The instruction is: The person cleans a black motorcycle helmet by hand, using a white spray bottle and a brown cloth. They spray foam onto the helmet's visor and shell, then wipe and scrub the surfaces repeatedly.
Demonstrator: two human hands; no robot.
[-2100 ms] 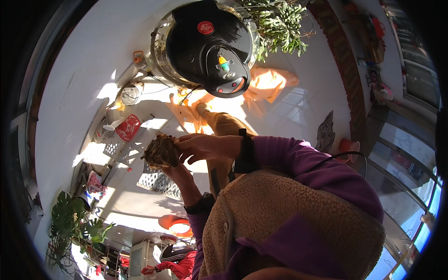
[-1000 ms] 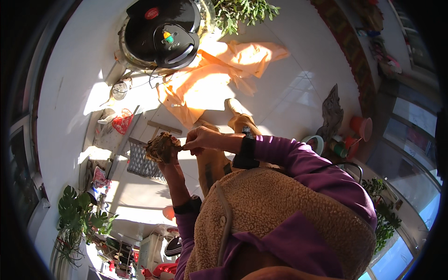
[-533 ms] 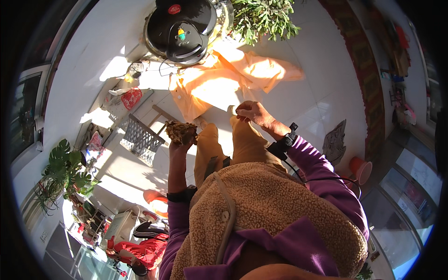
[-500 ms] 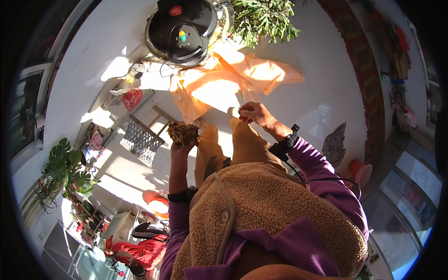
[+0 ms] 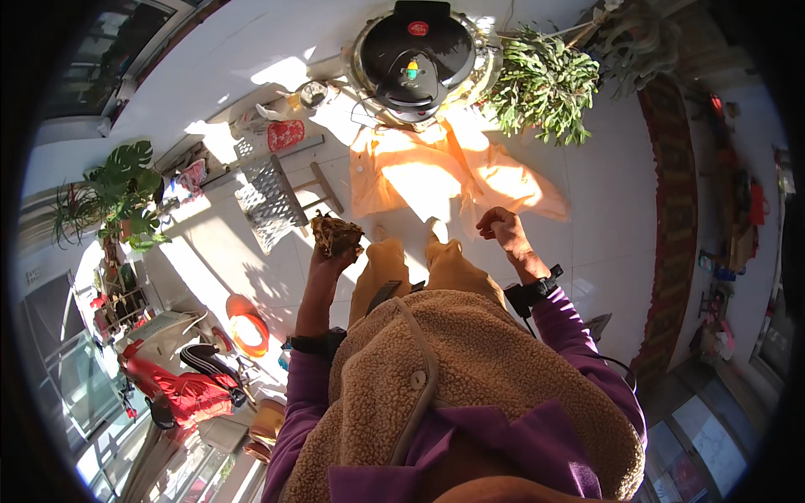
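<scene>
My left hand point(image 5: 329, 261) is closed around a crumpled bundle of dry, brown, leaf-like material point(image 5: 337, 235), held in front of my left leg. Apart from it, my right hand point(image 5: 505, 233) hangs in the air to the right of my legs, its fingers curled inward. Whatever the right fingertips hold, if anything, is too small to make out. Beyond both hands an orange cloth point(image 5: 373, 172) lies spread on the floor, brightly sunlit in its middle. My feet point toward its near edge.
A round black electric griddle point(image 5: 411, 54) stands past the cloth, beside a leafy plant point(image 5: 541, 88). Left of me are a folding stool point(image 5: 270, 199), a large-leaved plant point(image 5: 126, 194), an orange-red basin point(image 5: 249, 334) and red clothing point(image 5: 197, 394). A patterned rug point(image 5: 668, 226) runs along the right.
My right hand has moved away from my knee, out to the right. My left hand keeps hold of the brown bundle. The whole view has shifted, so the griddle and cloth sit farther right.
</scene>
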